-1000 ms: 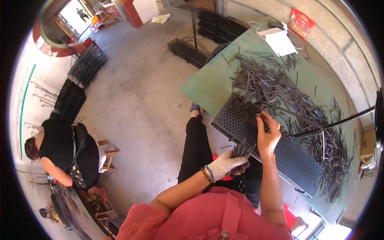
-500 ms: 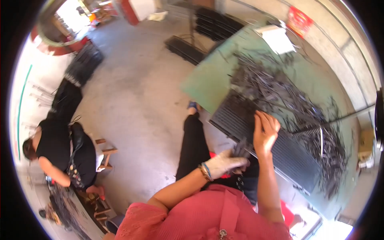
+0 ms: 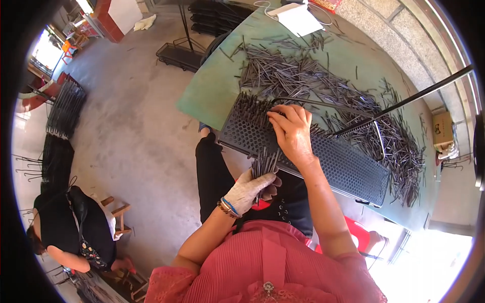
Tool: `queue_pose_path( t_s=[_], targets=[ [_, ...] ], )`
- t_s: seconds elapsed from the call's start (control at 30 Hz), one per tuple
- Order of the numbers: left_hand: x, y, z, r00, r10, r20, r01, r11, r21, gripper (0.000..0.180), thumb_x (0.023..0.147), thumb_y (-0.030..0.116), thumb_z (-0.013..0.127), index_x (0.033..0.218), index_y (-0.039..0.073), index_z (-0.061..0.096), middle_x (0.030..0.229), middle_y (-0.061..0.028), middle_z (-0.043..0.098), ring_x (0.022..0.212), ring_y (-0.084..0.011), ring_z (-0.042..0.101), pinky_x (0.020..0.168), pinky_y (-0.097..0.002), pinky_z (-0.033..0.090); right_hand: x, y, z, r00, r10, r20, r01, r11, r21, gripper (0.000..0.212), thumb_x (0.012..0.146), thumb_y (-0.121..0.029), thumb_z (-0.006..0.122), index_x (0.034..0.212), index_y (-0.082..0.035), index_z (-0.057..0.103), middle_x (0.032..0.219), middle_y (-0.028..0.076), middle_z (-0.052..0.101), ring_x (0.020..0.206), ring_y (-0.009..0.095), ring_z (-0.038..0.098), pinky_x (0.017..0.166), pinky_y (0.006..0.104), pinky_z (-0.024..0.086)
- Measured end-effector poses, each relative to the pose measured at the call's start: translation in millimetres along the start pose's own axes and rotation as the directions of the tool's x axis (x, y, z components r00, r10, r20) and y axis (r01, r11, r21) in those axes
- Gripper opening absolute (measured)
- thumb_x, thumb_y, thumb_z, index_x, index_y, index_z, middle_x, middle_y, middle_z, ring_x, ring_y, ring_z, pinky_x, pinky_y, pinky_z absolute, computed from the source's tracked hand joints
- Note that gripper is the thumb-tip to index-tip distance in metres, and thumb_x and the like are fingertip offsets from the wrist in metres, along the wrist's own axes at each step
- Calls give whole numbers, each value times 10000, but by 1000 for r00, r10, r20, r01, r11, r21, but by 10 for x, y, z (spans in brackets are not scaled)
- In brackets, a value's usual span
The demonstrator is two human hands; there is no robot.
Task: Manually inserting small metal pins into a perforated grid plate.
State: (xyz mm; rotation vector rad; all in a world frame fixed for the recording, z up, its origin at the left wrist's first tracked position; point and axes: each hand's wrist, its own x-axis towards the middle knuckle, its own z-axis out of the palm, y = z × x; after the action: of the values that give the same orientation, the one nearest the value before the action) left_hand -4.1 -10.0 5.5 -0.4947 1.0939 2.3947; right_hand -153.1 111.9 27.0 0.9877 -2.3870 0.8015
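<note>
On the green table (image 3: 212, 96) lies a stick pile (image 3: 283, 70), 1 black bar (image 3: 424, 92) crossing it — beside, the perforated tray (image 3: 348, 169). Right hand (image 3: 294, 132) bends over the tray, whether fingertips pinch I cannot tell — left hand (image 3: 247, 191): gloved fingers clamped on stick bundle (image 3: 264, 164).

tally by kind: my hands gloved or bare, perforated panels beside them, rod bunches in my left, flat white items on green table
Gloved left hand: 1
Bare right hand: 1
Perforated black panel: 1
Dark rod bunch: 1
Flat white item: 1
Total: 5
</note>
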Motion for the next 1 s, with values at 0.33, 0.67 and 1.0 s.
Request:
queue_pose_path(
  t_s=[0.33,0.67,1.0],
  targets=[
    [-20,86,40,990,141,2,-140,988,-69,282,954,201,626,1154,7,585,965,-75,683,789,-136,666,665,-253,545,-211,-241,-404,865,409,292,-501,751,430,220,854,-177,730,983,1,715,874,116,689,731,208,631,671,310,493],
    [2,14,65,995,83,-55,-85,996,-27,272,958,218,618,1141,20,587,1002,-91,695,845,-157,688,659,-275,561,-482,-141,-375,634,470,614,-767,278,579,231,950,-146,621,1094,27,676,896,40,704,796,77,608,696,226,474],
    [14,15,78,998,10,-58,-14,998,-62,265,956,213,614,1132,22,566,947,-119,689,744,-174,683,628,-282,560,-201,60,-296,796,604,32,-511,643,571,209,925,-90,649,1104,17,662,890,67,696,785,90,608,725,246,494]
  ],
)
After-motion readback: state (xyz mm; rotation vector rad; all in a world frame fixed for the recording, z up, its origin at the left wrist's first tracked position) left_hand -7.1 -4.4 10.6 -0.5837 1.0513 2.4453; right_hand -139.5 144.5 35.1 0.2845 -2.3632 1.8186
